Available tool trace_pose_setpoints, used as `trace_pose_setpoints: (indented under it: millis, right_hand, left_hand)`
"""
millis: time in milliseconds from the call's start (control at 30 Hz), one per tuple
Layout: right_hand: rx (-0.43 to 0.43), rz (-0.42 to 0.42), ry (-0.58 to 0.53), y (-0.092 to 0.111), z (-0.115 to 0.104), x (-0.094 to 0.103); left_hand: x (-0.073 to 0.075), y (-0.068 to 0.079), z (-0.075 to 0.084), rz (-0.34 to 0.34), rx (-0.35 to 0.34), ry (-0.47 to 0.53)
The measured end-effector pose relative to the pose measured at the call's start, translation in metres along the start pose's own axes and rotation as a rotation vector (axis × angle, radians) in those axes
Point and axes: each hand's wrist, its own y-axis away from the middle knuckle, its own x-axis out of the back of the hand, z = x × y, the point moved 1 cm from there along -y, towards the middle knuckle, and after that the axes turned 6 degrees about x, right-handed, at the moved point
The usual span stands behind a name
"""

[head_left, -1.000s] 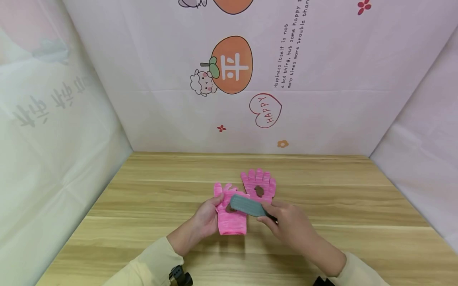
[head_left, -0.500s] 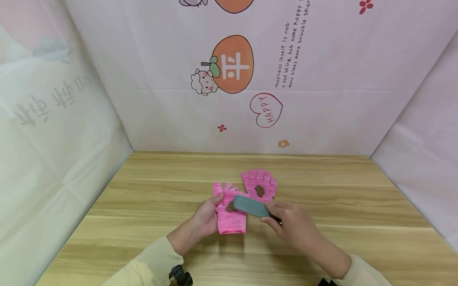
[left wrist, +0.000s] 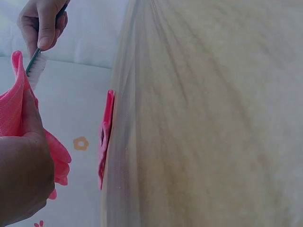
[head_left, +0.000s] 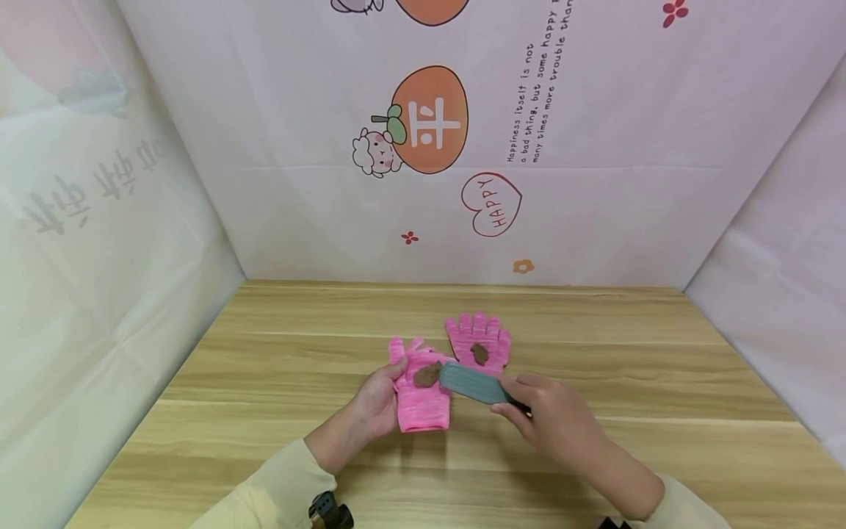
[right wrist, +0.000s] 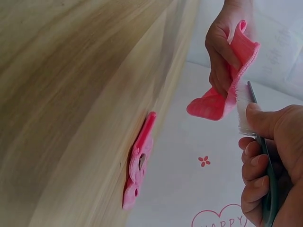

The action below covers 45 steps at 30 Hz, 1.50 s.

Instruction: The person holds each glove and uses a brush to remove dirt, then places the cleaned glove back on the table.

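Observation:
A pink knit glove (head_left: 423, 410) with a brown stain (head_left: 427, 375) is held up off the table by my left hand (head_left: 375, 404), thumb on its front and the other fingers behind. My right hand (head_left: 551, 417) grips the handle of a teal brush (head_left: 472, 383). White bristles (right wrist: 243, 111) face the glove in the right wrist view, their tips at or very near the fabric; contact is hard to tell. Past the brush lies a second pink glove (head_left: 466, 339), flat on the table, with its own brown stain (head_left: 479, 353). The brush and right hand partly cover its cuff.
The wood-grain table (head_left: 297, 353) ends at a white printed cloth backdrop (head_left: 595, 184). White cloth side walls (head_left: 786, 279) stand on both sides. A dark device (head_left: 330, 510) sits on the left wrist.
The brush has slid right across the held glove, uncovering more of its brown stain. My left hand has shifted slightly left with the glove. The second glove stays put.

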Motion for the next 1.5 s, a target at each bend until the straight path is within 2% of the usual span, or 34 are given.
trace_pose_setpoints:
  millis: [333,600,867,1033,1267,1500]
  right_hand:
    - [0.023,0.041,0.014,0.004,0.01,0.007]
    - [0.015,0.088,0.058,-0.008,0.002,0.009]
    - [0.052,0.082,-0.002,-0.02,-0.008,0.0]
    - [0.062,0.068,-0.009,-0.019,-0.009,-0.007]
    - [0.034,0.049,-0.023,-0.016,-0.009,-0.008]
    - [0.031,0.064,-0.017,-0.012,-0.007,-0.007]
  left_hand:
    - [0.002,0.004,0.007,0.044,-0.027,0.023]
    - [0.001,0.004,0.003,-0.022,-0.009,0.012]
    - [-0.003,0.005,-0.001,-0.047,0.015,-0.006]
    - [-0.006,0.007,-0.004,-0.058,0.04,-0.007]
    - [-0.006,0.008,-0.005,-0.033,0.026,-0.038]
    - [-0.006,0.007,-0.006,-0.049,0.017,-0.027]
